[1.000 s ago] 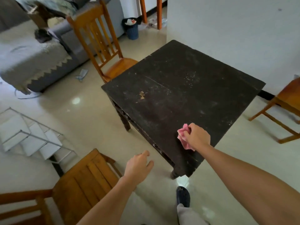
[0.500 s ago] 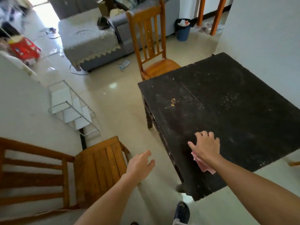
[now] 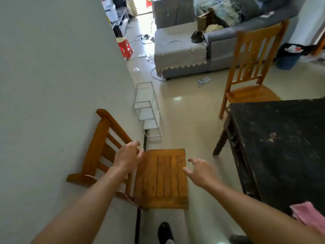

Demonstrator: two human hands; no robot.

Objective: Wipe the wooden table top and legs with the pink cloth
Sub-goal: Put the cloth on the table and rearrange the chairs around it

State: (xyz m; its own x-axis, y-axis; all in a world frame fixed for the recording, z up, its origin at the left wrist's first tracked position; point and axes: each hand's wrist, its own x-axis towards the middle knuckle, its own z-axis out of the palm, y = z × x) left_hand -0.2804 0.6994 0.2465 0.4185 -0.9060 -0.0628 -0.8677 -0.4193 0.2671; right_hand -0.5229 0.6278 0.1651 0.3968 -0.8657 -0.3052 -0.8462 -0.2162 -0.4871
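Note:
The dark wooden table (image 3: 281, 148) fills the right side, its top scuffed and speckled. The pink cloth (image 3: 306, 216) lies crumpled on the table's near corner at the lower right, with no hand on it. My left hand (image 3: 128, 156) hovers over the back edge of a wooden chair (image 3: 163, 178) with relaxed fingers, holding nothing. My right hand (image 3: 200, 171) reaches over the chair seat's right edge, fingers spread and empty. One table leg (image 3: 220, 141) shows at the table's left corner.
A white wall (image 3: 52, 85) stands close on the left, with the chair against it. A white wire shelf rack (image 3: 148, 110) lies on the floor beyond. A second wooden chair (image 3: 251, 67) stands behind the table, near a grey sofa (image 3: 184, 48) and a blue bin (image 3: 290, 55).
My right hand let go of the pink cloth, leaving it on the table's corner. The view swung left, and both hands moved toward the wooden chair by the wall.

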